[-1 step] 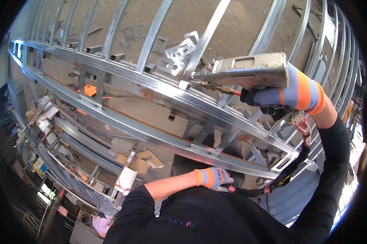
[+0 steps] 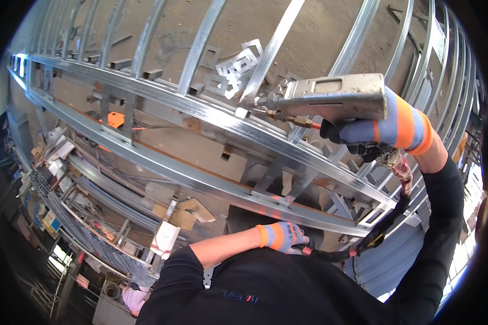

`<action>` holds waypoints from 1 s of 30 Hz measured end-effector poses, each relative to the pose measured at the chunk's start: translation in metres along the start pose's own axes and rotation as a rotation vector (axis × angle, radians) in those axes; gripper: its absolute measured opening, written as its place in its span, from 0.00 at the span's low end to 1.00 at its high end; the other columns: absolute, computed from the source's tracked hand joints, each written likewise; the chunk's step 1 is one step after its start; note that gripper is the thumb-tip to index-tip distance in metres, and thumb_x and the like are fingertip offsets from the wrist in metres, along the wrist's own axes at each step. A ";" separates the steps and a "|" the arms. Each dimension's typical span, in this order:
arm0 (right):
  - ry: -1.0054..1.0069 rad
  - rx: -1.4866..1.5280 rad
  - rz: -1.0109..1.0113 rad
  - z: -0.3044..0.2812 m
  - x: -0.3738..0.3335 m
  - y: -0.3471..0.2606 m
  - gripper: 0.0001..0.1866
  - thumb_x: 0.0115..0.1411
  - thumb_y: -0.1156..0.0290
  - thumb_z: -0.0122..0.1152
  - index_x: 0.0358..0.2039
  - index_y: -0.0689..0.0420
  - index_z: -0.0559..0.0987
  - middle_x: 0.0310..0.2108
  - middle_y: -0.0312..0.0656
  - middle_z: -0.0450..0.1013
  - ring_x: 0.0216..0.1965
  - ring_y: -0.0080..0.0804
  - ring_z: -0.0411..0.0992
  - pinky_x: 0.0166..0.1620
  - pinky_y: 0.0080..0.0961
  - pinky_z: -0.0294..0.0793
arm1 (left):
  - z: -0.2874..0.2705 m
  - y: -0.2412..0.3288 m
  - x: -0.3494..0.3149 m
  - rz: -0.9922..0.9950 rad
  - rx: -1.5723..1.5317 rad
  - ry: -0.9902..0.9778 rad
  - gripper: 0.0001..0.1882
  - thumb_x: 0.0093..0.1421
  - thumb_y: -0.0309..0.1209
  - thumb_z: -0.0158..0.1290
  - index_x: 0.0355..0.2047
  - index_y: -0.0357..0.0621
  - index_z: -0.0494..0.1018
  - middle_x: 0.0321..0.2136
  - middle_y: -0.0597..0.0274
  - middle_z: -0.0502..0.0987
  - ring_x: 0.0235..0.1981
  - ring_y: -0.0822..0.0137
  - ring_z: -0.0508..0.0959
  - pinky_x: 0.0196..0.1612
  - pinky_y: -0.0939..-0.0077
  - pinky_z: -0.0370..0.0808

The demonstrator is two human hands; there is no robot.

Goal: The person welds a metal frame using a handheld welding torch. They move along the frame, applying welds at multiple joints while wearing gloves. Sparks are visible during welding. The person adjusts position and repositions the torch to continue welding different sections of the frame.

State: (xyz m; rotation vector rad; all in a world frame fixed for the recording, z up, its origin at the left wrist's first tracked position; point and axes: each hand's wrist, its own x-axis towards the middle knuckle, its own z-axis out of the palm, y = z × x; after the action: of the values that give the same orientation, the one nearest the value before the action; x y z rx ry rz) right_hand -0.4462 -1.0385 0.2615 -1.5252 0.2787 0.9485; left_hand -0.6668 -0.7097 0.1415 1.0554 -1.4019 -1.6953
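Note:
My right hand (image 2: 379, 127), in a grey glove with an orange cuff, is closed round the grip of a welding gun (image 2: 330, 97). The gun has a boxy metal body, brass fittings and a wrapped cable trailing from its handle. Its nozzle points left, close to where an upright steel bar (image 2: 273, 51) meets a shiny square steel rail (image 2: 211, 116). Low in front of my body, my left hand (image 2: 283, 237), gloved alike, is wrapped round the dark cable (image 2: 333, 255).
Beyond the rail, several cut metal plates (image 2: 238, 65) lie on the dirt floor. A lower steel rail (image 2: 162, 168) runs between me and the work. An orange object (image 2: 115, 119) sits at left. Steel tubes (image 2: 111, 200) are stacked at lower left, near another person (image 2: 135, 298).
The rails and uprights have shifted slightly left in view. The gun sits almost where it was, and both hands keep their hold.

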 end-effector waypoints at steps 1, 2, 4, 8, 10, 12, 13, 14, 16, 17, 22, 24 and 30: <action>0.000 -0.037 -0.067 -0.004 -0.004 0.009 0.31 0.55 0.76 0.74 0.61 0.64 0.78 0.43 0.45 0.83 0.39 0.25 0.80 0.43 0.26 0.83 | 0.000 0.003 0.002 0.016 -0.007 0.006 0.25 0.65 0.50 0.57 0.49 0.41 0.76 0.40 0.47 0.82 0.48 0.44 0.80 0.50 0.53 0.76; 0.000 -0.028 -0.078 -0.002 -0.006 0.016 0.31 0.56 0.77 0.74 0.61 0.63 0.78 0.43 0.45 0.83 0.38 0.25 0.80 0.42 0.26 0.83 | 0.002 0.001 0.001 0.020 -0.010 0.011 0.24 0.65 0.50 0.57 0.49 0.42 0.76 0.40 0.47 0.82 0.48 0.44 0.80 0.50 0.53 0.76; 0.008 0.026 -0.029 0.002 -0.013 0.019 0.32 0.56 0.77 0.74 0.62 0.63 0.77 0.43 0.46 0.83 0.38 0.25 0.80 0.42 0.27 0.83 | 0.008 -0.005 0.003 0.045 -0.013 0.022 0.23 0.65 0.49 0.57 0.48 0.42 0.76 0.39 0.48 0.82 0.46 0.45 0.81 0.49 0.53 0.76; 0.023 -0.148 -0.205 -0.005 -0.031 0.034 0.22 0.56 0.74 0.74 0.52 0.63 0.83 0.39 0.41 0.83 0.37 0.22 0.78 0.45 0.24 0.81 | 0.011 -0.001 0.008 0.056 0.024 0.061 0.22 0.63 0.49 0.58 0.46 0.44 0.76 0.37 0.50 0.82 0.43 0.46 0.82 0.47 0.53 0.77; 0.039 0.002 -0.027 -0.003 -0.050 0.037 0.26 0.54 0.75 0.74 0.55 0.64 0.81 0.40 0.42 0.84 0.38 0.22 0.79 0.44 0.22 0.80 | 0.011 0.005 0.015 0.048 0.040 0.046 0.21 0.62 0.47 0.59 0.46 0.45 0.76 0.38 0.50 0.82 0.43 0.47 0.82 0.47 0.54 0.77; 0.052 -0.041 -0.088 -0.002 -0.063 0.050 0.27 0.54 0.76 0.73 0.56 0.64 0.80 0.41 0.42 0.83 0.38 0.24 0.80 0.44 0.23 0.80 | 0.004 0.017 0.027 0.068 0.087 -0.017 0.19 0.61 0.45 0.60 0.45 0.45 0.75 0.38 0.52 0.82 0.42 0.48 0.83 0.45 0.55 0.77; 0.053 -0.072 -0.122 -0.002 -0.069 0.056 0.27 0.54 0.76 0.73 0.56 0.65 0.79 0.42 0.43 0.83 0.38 0.25 0.80 0.44 0.23 0.80 | -0.002 0.023 0.035 0.088 0.095 -0.033 0.19 0.60 0.45 0.60 0.45 0.46 0.75 0.38 0.53 0.82 0.42 0.49 0.83 0.45 0.55 0.78; 0.040 -0.129 -0.175 -0.005 -0.074 0.062 0.28 0.55 0.76 0.73 0.57 0.65 0.79 0.42 0.43 0.83 0.38 0.26 0.81 0.44 0.23 0.80 | -0.004 0.028 0.044 0.104 0.105 -0.048 0.20 0.60 0.45 0.60 0.45 0.46 0.74 0.37 0.53 0.82 0.42 0.49 0.83 0.44 0.55 0.78; 0.036 -0.175 -0.222 -0.004 -0.081 0.070 0.28 0.55 0.75 0.73 0.57 0.65 0.79 0.43 0.44 0.83 0.38 0.28 0.81 0.44 0.24 0.80 | 0.004 0.031 0.057 0.130 0.105 -0.041 0.20 0.60 0.46 0.60 0.45 0.46 0.74 0.36 0.53 0.81 0.41 0.49 0.83 0.41 0.54 0.77; 0.035 -0.197 -0.246 -0.003 -0.086 0.074 0.28 0.55 0.75 0.74 0.58 0.65 0.78 0.43 0.45 0.83 0.38 0.29 0.81 0.44 0.25 0.81 | 0.002 0.034 0.059 0.143 0.098 -0.050 0.20 0.61 0.47 0.59 0.45 0.46 0.74 0.36 0.53 0.81 0.41 0.48 0.83 0.41 0.54 0.78; 0.019 -0.253 -0.318 -0.007 -0.091 0.088 0.31 0.54 0.73 0.75 0.58 0.66 0.77 0.44 0.47 0.82 0.38 0.31 0.81 0.45 0.28 0.81 | -0.002 0.034 0.065 0.088 0.059 -0.043 0.24 0.65 0.54 0.54 0.44 0.46 0.76 0.34 0.52 0.82 0.40 0.48 0.83 0.41 0.53 0.77; -0.003 -0.192 -0.214 -0.009 -0.096 0.093 0.38 0.53 0.71 0.76 0.63 0.66 0.73 0.46 0.47 0.82 0.41 0.33 0.82 0.48 0.30 0.81 | -0.004 0.033 0.063 0.073 0.052 -0.021 0.26 0.67 0.57 0.52 0.41 0.45 0.77 0.30 0.54 0.81 0.38 0.48 0.82 0.41 0.54 0.77; 0.050 -0.129 -0.246 -0.007 -0.095 0.098 0.31 0.54 0.72 0.76 0.58 0.65 0.78 0.45 0.46 0.82 0.38 0.31 0.80 0.45 0.28 0.80 | -0.005 0.031 0.067 0.039 0.068 -0.029 0.25 0.65 0.57 0.53 0.40 0.45 0.77 0.29 0.54 0.81 0.37 0.49 0.83 0.40 0.54 0.78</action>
State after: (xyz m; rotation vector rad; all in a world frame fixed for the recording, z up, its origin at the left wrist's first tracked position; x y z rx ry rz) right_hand -0.5687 -1.0988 0.2560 -1.6597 0.0631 0.7456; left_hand -0.6909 -0.7764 0.1608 1.0372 -1.4983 -1.6513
